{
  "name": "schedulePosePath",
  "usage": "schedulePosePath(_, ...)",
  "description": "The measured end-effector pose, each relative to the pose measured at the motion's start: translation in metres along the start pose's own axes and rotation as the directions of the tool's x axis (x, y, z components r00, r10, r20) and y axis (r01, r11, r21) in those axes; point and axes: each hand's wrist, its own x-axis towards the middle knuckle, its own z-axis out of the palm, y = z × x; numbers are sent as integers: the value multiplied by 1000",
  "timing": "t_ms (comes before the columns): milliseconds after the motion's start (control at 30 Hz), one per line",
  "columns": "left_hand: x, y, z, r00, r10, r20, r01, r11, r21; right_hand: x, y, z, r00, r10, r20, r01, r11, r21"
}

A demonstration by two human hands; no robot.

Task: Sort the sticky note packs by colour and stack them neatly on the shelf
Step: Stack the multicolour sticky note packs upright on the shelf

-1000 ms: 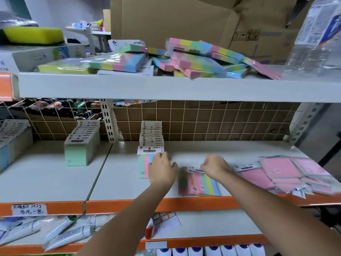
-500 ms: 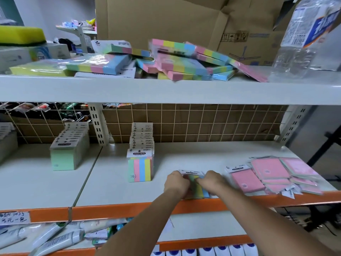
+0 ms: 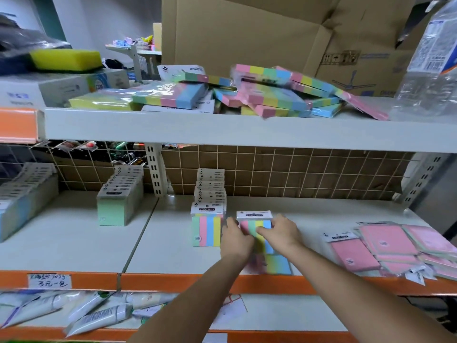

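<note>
My left hand (image 3: 236, 237) and my right hand (image 3: 280, 232) together hold a striped multicolour sticky note pack (image 3: 254, 220) upright, just above the middle shelf (image 3: 173, 256). Another striped pack (image 3: 277, 264) lies flat under my hands at the front edge. Left of my hands stands a neat row of striped packs (image 3: 207, 229). A loose heap of pink packs (image 3: 385, 246) lies at the right of the shelf. Further left stand a green row (image 3: 116, 209) and a blue row (image 3: 14, 216).
The upper shelf (image 3: 247, 129) carries a jumble of large striped pads (image 3: 272, 95), a yellow pad (image 3: 96, 102), a cardboard box (image 3: 272, 33) and a plastic-wrapped bottle pack (image 3: 430, 65). A wire grid backs the shelf. Tubes (image 3: 94, 315) lie on the lower shelf.
My hands came together over the flat striped packs, took hold of one and lifted it upright, moving it back and left toward the standing striped row.
</note>
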Motion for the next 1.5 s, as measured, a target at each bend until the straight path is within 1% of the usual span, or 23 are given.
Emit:
schedulePosePath(100, 4, -12, -19, 998, 6, -56, -8, 999, -32, -3, -16, 13, 998, -52, 27, 51, 997, 52)
schedulePosePath(267, 13, -36, -49, 985, 14, -174, -9, 1000, 29, -10, -41, 38, 985, -140, 101, 130, 986, 101)
schedulePosePath(467, 21, -56, -71, 977, -1, -215, 16, 998, 65, -15, -65, 67, 979, -172, 113, 161, 982, 103)
schedulePosePath(600, 26, -63, -77, 974, 15, -224, 10, 994, 111, -16, -72, 75, 979, -189, 75, 186, 982, 38)
schedulePosePath(733, 30, -69, -79, 974, 27, -223, 1, 992, 126, -15, -75, 80, 976, -209, 58, 206, 977, 47)
schedulePosePath(833, 30, -71, -79, 974, 28, -226, 11, 985, 172, -15, -76, 81, 977, -207, 46, 207, 978, 13)
schedulePosePath(900, 31, -73, -80, 979, 5, -202, 42, 972, 230, -15, -76, 81, 978, -207, 43, 206, 978, 8)
schedulePosePath(967, 32, -76, -82, 989, -35, -144, 81, 939, 333, -14, -75, 83, 979, -202, 41, 201, 979, 22)
schedulePosePath(1067, 35, -81, -82, 998, -44, -49, 61, 894, 444, -13, -73, 86, 982, -183, 52, 183, 983, 15)
schedulePosePath(1167, 36, -85, -81, 999, -31, -13, 33, 884, 466, -13, -69, 87, 985, -162, 67, 164, 986, -29)
schedulePosePath(1300, 36, -90, -83, 1000, -16, 16, 6, 872, 490, -17, -66, 94, 975, -180, 130, 205, 955, -214)
schedulePosePath(1400, 36, -90, -88, 997, -1, 78, -40, 850, 526, -19, -69, 98, 976, -174, 131, 201, 951, -236)
schedulePosePath(1500, 35, -90, -93, 996, 12, 88, -58, 834, 549, -18, -70, 99, 979, -176, 103, 195, 956, -218)
